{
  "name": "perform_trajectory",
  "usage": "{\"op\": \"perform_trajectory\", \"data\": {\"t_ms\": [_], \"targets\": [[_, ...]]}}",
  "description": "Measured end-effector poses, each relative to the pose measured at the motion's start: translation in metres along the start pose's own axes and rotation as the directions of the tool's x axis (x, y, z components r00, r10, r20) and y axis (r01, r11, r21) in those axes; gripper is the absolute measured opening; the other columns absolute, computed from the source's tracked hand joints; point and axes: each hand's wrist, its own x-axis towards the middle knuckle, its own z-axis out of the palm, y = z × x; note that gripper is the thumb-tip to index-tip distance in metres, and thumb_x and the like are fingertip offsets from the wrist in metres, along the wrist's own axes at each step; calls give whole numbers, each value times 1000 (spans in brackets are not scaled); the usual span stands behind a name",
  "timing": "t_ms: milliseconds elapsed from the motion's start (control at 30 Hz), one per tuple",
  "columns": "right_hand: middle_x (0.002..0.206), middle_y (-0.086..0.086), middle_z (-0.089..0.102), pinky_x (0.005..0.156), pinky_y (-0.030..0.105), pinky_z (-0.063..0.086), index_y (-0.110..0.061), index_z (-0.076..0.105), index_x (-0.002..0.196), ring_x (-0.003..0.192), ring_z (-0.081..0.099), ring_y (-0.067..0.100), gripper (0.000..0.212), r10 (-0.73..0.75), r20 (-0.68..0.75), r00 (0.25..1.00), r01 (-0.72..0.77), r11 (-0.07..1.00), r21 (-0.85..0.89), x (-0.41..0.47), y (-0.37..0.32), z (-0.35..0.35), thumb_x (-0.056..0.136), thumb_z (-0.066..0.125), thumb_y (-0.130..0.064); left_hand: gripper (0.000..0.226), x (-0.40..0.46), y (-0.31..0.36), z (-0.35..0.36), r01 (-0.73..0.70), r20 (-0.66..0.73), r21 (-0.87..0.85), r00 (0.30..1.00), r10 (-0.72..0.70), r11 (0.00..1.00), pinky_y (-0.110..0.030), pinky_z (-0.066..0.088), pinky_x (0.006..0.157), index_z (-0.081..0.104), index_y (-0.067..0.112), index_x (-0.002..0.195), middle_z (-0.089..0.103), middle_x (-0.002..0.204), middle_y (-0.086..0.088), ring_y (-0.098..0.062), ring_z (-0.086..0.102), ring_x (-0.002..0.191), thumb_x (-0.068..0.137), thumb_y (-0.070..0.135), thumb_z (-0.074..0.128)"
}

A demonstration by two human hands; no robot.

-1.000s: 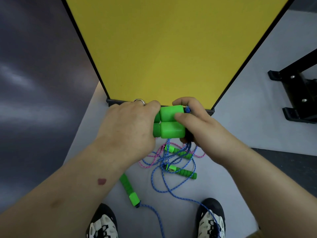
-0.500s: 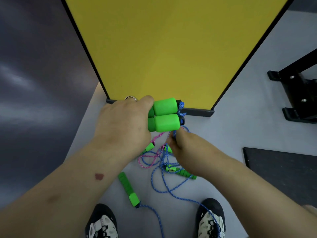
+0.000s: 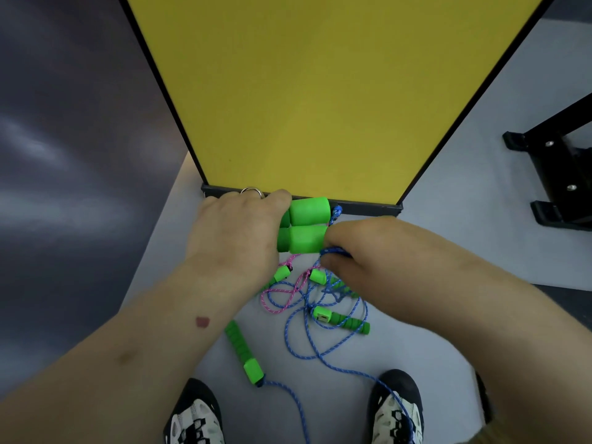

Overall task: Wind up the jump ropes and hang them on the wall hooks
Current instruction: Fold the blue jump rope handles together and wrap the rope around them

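Note:
My left hand (image 3: 237, 232) grips two thick green handles (image 3: 304, 229) side by side, their ends pointing right. A blue cord (image 3: 334, 214) leaves those ends. My right hand (image 3: 362, 251) pinches that blue cord (image 3: 333, 250) just below the handles. Below my hands, on the grey floor, lies a tangle of blue rope (image 3: 307, 334) and pink rope (image 3: 282, 296) with several slim green handles, one at the lower left (image 3: 245, 354) and one at the right (image 3: 341, 320). No wall hooks are in view.
A tall yellow panel (image 3: 320, 91) with a black frame stands straight ahead on the floor. A black metal rack foot (image 3: 557, 174) stands at the right. A dark wall runs along the left. My two shoes (image 3: 195, 415) (image 3: 395, 408) are at the bottom; blue rope crosses the right one.
My right hand left the handle ends, dropped to the cord beneath them, then rose a little and shifted right with the blue cord pinched. The left hand kept its grip.

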Motion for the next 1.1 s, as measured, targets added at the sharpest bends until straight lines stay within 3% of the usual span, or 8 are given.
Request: {"op": "perform_trajectory", "data": {"t_ms": [167, 300, 533, 667, 767, 900, 967, 1100], "targets": [[74, -8, 61, 58, 29, 43, -27, 66, 87, 64, 53, 6, 17, -35, -33, 999, 41, 977, 207, 12, 17, -11, 89, 69, -44, 46, -3, 7, -5, -59, -19, 1, 998, 59, 998, -35, 24, 69, 48, 32, 112, 47, 86, 5, -29, 58, 92, 72, 13, 60], [63, -11, 60, 52, 16, 38, -24, 74, 82, 55, 48, 1, 13, -67, -100, 993, 108, 867, 486, 29, 35, -24, 77, 85, -29, 41, -2, 9, -10, -105, -28, -26, 994, 104, 994, -35, 22, 69, 46, 34, 109, 41, 85, 8, -27, 57, 92, 75, 19, 62], [63, -2, 61, 51, 16, 41, -10, 69, 80, 56, 51, 7, 8, -65, -107, 992, 125, 527, 841, 53, 58, -20, 81, 77, -10, 38, 2, 5, -14, -186, -74, -54, 981, 182, 981, -35, 25, 65, 50, 32, 102, 37, 74, 8, -28, 57, 81, 69, 22, 66], [53, -7, 54, 49, 17, 37, -11, 63, 76, 47, 44, 7, 20, 9, -66, 998, 56, 431, 901, 66, 59, -5, 94, 66, -18, 39, 3, 5, -13, -197, -99, -74, 977, 189, 978, -35, 25, 63, 50, 31, 96, 49, 74, 6, -29, 58, 76, 63, 16, 67], [63, 4, 56, 59, 24, 41, -14, 67, 76, 63, 47, 22, 29, 72, 28, 997, -53, 378, 924, 69, 61, 13, 99, 62, -31, 39, 3, 6, -13, -171, -113, -99, 981, 160, 980, -35, 27, 63, 52, 31, 97, 50, 75, 6, -30, 58, 76, 63, 17, 65], [74, 12, 58, 61, 35, 41, -3, 63, 92, 68, 47, 21, 17, 229, 80, 970, -198, 559, 805, 64, 59, 40, 101, 48, -5, 40, 5, 2, -11, -101, -143, -80, 986, 88, 992, -35, 27, 61, 54, 28, 100, 44, 73, 6, -32, 56, 74, 63, 13, 64], [70, 7, 50, 60, 36, 32, -6, 61, 84, 66, 39, 22, 23, 290, 75, 954, -236, 574, 784, 57, 50, 56, 101, 46, -9, 39, 5, -1, -9, -56, -161, -57, 986, 47, 997, -34, 24, 61, 54, 27, 98, 43, 72, 6, -32, 55, 72, 64, 10, 64], [69, 5, 50, 54, 29, 35, -19, 64, 85, 56, 41, 20, 33, 315, 71, 946, -268, 644, 717, 41, 26, 68, 104, 39, -27, 40, 7, -3, -2, -16, -166, -2, 986, 15, 1000, -35, 22, 62, 56, 25, 98, 37, 71, 6, -32, 54, 70, 63, 8, 64]]}}
